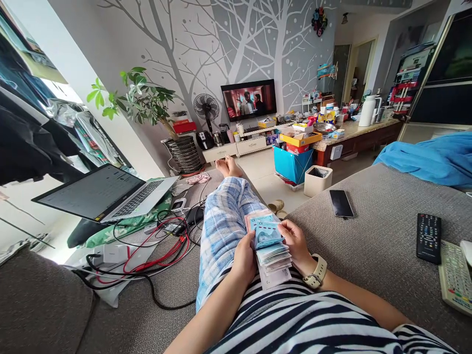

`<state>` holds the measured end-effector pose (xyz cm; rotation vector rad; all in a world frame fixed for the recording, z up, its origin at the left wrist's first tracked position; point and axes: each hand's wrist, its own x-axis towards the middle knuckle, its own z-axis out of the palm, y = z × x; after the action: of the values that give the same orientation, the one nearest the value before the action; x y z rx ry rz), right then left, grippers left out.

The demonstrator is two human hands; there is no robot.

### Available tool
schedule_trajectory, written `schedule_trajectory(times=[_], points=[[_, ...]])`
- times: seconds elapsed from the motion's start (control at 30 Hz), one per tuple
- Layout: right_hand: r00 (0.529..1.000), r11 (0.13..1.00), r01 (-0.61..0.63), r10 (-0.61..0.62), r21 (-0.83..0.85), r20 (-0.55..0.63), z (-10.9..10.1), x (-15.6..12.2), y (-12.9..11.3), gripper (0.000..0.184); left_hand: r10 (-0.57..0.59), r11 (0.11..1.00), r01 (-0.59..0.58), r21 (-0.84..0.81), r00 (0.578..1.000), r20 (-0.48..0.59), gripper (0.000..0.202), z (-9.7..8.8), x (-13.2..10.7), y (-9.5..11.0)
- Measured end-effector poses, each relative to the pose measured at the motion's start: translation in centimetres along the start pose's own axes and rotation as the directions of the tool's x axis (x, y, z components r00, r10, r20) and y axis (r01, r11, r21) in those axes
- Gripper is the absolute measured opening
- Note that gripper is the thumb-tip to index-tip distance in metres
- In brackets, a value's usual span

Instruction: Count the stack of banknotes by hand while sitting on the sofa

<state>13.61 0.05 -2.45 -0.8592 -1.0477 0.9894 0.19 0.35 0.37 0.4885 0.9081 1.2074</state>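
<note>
Banknotes (272,256) in a stack sit before the striped shirt (295,327) in the head view, grasped by the fingers (288,230) of the left hand (244,256) and right hand (297,247), while a phone (341,203) rests on the sofa (372,255).

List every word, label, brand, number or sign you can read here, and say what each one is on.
"10", upside down: on the blue banknotes in the hands.
Too small or blurred to read: the print on the laptop screen, the black remote, the pale remote and the yellow box.
The wall clock has coloured numerals, too blurred to quote surely.
</note>
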Motion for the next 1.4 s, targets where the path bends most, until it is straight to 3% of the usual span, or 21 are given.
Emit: schedule_trajectory(times=[1.03,1.4], points=[[1.0,0.997,0.018,-0.016,-0.078,0.02,-0.04,0.0,-0.65,0.03,0.001,1.0,-0.001,0.023,1.0,0.014,0.022,0.85,-0.82,0.46],[0.999,0.995,0.029,-0.027,-0.092,0.022,-0.05,-0.07,-0.59,0.031,0.01,1.0,-0.01,0.011,1.0,0.018,0.025,0.33,-0.34,0.18]])
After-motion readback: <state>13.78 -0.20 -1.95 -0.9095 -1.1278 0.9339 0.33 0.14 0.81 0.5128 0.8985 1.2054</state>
